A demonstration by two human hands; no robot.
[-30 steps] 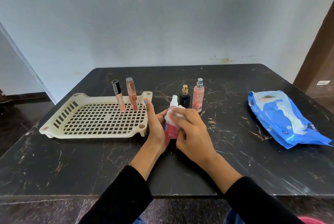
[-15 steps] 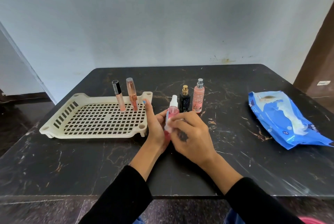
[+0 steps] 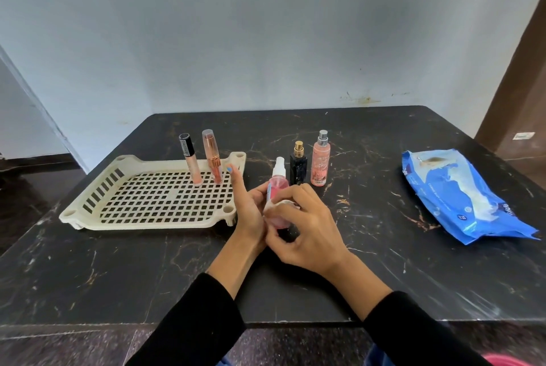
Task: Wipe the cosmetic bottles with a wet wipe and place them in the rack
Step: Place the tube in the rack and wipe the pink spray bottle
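My left hand holds a small pink spray bottle with a white cap upright just right of the cream rack; its index finger sticks up. My right hand presses a white wet wipe round the bottle's lower body. Two slim tubes stand in the rack: a black-capped gloss and a rose-gold lipstick. Behind my hands on the table stand a black bottle with a gold top and a peach spray bottle.
A blue pack of wet wipes lies on the right side of the black marble table. A pale wall rises behind the table, and a brown door frame stands at the far right.
My right hand with the wipe has slid down the pink bottle from its neck to its lower body. The left hand keeps its hold; the other bottles have not moved.
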